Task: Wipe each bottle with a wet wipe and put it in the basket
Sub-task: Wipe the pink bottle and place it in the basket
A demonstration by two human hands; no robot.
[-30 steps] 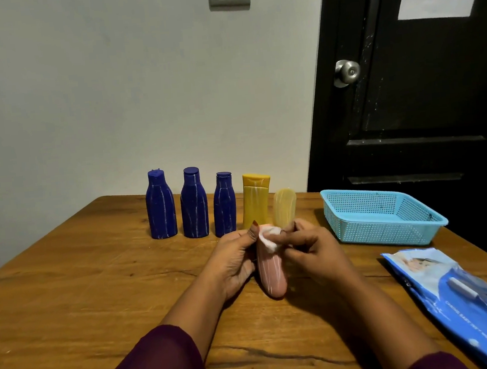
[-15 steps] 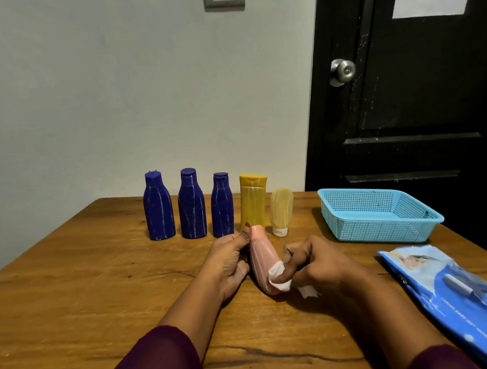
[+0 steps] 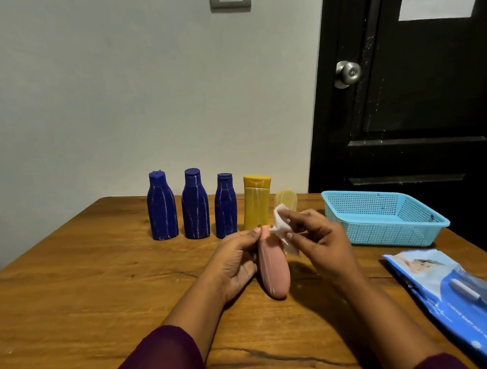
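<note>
My left hand [image 3: 237, 259] grips a pink bottle [image 3: 273, 270] above the wooden table [image 3: 83, 289], its cap end pointing away from me. My right hand [image 3: 315, 237] pinches a white wet wipe [image 3: 282, 231] against the bottle's far end. Behind them stand three dark blue bottles [image 3: 194, 204] in a row, a yellow bottle [image 3: 256, 202] and a small pale yellow bottle [image 3: 287, 199], partly hidden by the wipe. The light blue basket [image 3: 388, 218] sits at the right with nothing in it.
A blue pack of wet wipes [image 3: 467, 296] lies at the table's right front edge. A black door [image 3: 421, 93] with a round knob stands behind the basket. A grey wall rises behind the bottles.
My right hand has moved the wipe from the near lower part of the pink bottle back up to its far end. My left hand keeps its hold.
</note>
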